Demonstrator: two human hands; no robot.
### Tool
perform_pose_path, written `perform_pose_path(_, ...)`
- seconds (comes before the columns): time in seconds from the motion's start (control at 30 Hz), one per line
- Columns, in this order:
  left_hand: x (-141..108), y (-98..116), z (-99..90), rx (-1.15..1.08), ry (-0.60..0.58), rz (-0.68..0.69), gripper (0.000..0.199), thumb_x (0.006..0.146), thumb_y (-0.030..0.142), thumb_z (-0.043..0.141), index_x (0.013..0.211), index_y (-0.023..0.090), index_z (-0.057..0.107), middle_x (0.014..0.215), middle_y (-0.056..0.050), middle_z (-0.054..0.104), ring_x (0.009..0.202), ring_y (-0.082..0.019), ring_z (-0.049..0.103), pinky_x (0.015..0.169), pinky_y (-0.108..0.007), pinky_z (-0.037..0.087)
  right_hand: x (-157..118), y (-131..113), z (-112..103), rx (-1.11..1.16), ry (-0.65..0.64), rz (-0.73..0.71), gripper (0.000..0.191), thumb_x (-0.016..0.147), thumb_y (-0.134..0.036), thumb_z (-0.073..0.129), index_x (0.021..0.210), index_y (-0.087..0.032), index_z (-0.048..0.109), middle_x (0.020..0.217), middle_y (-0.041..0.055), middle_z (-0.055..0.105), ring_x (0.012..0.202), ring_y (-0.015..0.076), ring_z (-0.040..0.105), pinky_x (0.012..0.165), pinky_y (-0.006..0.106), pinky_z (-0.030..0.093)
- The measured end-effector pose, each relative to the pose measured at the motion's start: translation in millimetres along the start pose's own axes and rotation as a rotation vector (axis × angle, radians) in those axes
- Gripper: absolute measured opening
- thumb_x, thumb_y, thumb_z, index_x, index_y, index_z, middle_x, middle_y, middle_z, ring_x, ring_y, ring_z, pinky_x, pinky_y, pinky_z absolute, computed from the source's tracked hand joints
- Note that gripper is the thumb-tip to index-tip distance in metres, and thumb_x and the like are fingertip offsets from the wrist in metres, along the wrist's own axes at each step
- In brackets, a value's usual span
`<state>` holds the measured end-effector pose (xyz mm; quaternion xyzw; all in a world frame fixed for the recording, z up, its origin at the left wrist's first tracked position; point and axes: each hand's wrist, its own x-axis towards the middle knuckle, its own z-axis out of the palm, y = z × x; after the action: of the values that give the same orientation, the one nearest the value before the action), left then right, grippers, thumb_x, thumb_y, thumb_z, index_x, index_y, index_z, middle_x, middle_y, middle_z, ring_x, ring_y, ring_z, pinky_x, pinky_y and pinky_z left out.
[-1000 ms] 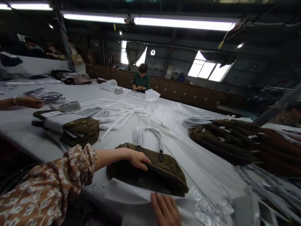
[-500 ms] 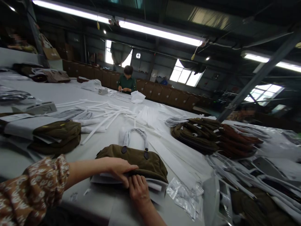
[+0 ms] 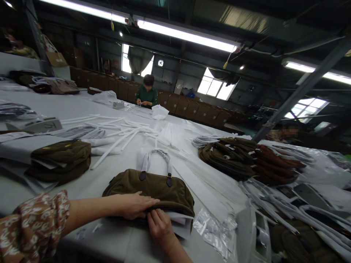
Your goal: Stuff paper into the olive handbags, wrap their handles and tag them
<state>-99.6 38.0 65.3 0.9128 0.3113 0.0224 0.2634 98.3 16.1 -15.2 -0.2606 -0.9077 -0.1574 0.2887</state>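
Note:
An olive-green handbag (image 3: pixel 161 193) lies on the white table in front of me. Its two handles (image 3: pixel 157 155) are wrapped in clear film and point away from me, with dark leather tabs at their base. My left hand (image 3: pixel 135 205) rests flat across the bag's front, fingers stretched to the right. Just below those fingertips, my right hand (image 3: pixel 161 224) has its fingers curled and closed on the bag's near edge; its fingertips are partly hidden. White paper (image 3: pixel 181 223) sticks out from under the bag on the right.
Olive bags (image 3: pixel 63 157) are stacked at left, more olive bags (image 3: pixel 227 157) and rust-brown bags (image 3: pixel 276 164) at right. White strips (image 3: pixel 128 135) lie beyond the handbag. Crumpled clear plastic (image 3: pixel 215 230) and a grey-white box (image 3: pixel 253 233) are near my right. Across the table sits a co-worker (image 3: pixel 147 95).
My left hand has flattened onto the bag, its thumb no longer reaching down to the right hand. My right hand has shifted slightly left. Less paper shows along the bag's left front.

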Motion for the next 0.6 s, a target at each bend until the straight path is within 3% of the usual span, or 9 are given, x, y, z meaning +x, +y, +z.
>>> perform_pose_path(0.1, -1, 2, 4.9, 0.039, 0.024, -0.019, 0.069, 0.089, 0.022, 0.044, 0.148, 0.029, 0.010, 0.149, -0.013, 0.037, 0.135, -0.029, 0.038, 0.106, -0.064, 0.029, 3, 0, -11, 0.029, -0.016, 0.013, 0.029, 0.094, -0.010, 0.038, 0.077, -0.017, 0.061, 0.067, 0.0038, 0.057, 0.064, 0.0180, 0.053, 0.056, 0.029, 0.044)
perform_pose_path(0.2, -2, 3, 16.6, 0.147, 0.042, -0.048, 0.078, 0.079, 0.009, 0.047, 0.147, 0.030, 0.015, 0.151, -0.016, 0.033, 0.136, -0.032, 0.034, 0.104, -0.069, 0.028, 1, 10, -38, 0.096, -0.019, -0.019, 0.021, 0.096, -0.017, 0.042, 0.098, -0.017, 0.064, 0.078, 0.0045, 0.063, 0.072, 0.0167, 0.059, 0.066, 0.028, 0.049)
perform_pose_path(0.3, -2, 4, 26.7, 0.225, 0.055, -0.066, 0.089, 0.072, 0.004, 0.052, 0.147, 0.032, 0.014, 0.151, -0.020, 0.030, 0.137, -0.036, 0.031, 0.100, -0.072, 0.028, -10, 31, -63, 0.030, 0.002, 0.008, 0.040, 0.091, -0.042, 0.054, 0.122, -0.019, 0.058, 0.103, 0.0126, 0.067, 0.095, 0.0262, 0.062, 0.085, 0.042, 0.048)
perform_pose_path(0.37, -2, 6, 30.0, 0.236, 0.081, -0.069, 0.086, 0.077, 0.009, 0.054, 0.148, 0.033, 0.012, 0.151, -0.021, 0.028, 0.138, -0.037, 0.030, 0.100, -0.073, 0.027, -19, 46, -72, -0.016, -0.010, 0.015, 0.045, 0.087, -0.047, 0.058, 0.125, -0.022, 0.057, 0.112, 0.0135, 0.067, 0.101, 0.0295, 0.062, 0.090, 0.047, 0.046)
perform_pose_path(0.43, -1, 11, 30.1, 0.244, 0.084, -0.071, 0.083, 0.081, 0.022, 0.059, 0.148, 0.033, 0.011, 0.152, -0.023, 0.024, 0.137, -0.041, 0.028, 0.097, -0.075, 0.026, -21, 57, -74, 0.054, -0.064, 0.007, 0.038, 0.086, -0.044, 0.061, 0.118, -0.024, 0.062, 0.107, 0.0103, 0.070, 0.095, 0.0266, 0.065, 0.086, 0.041, 0.048)
perform_pose_path(0.5, -1, 18, 27.6, 0.261, 0.072, -0.092, 0.089, 0.077, 0.032, 0.068, 0.147, 0.035, 0.013, 0.152, -0.025, 0.022, 0.135, -0.045, 0.028, 0.094, -0.078, 0.027, -12, 68, -73, 0.215, -0.181, 0.116, 0.026, 0.088, -0.044, 0.057, 0.103, -0.026, 0.068, 0.093, 0.0054, 0.073, 0.082, 0.0223, 0.068, 0.076, 0.033, 0.051)
perform_pose_path(0.6, 1, 25, 23.4, 0.274, 0.097, -0.120, 0.088, 0.076, 0.026, 0.072, 0.146, 0.038, 0.019, 0.150, -0.023, 0.027, 0.132, -0.045, 0.034, 0.090, -0.078, 0.032, 30, 92, -65, 0.453, -0.298, 0.480, 0.030, 0.095, -0.040, 0.044, 0.099, -0.025, 0.069, 0.089, 0.0028, 0.073, 0.081, 0.0189, 0.068, 0.073, 0.028, 0.050)
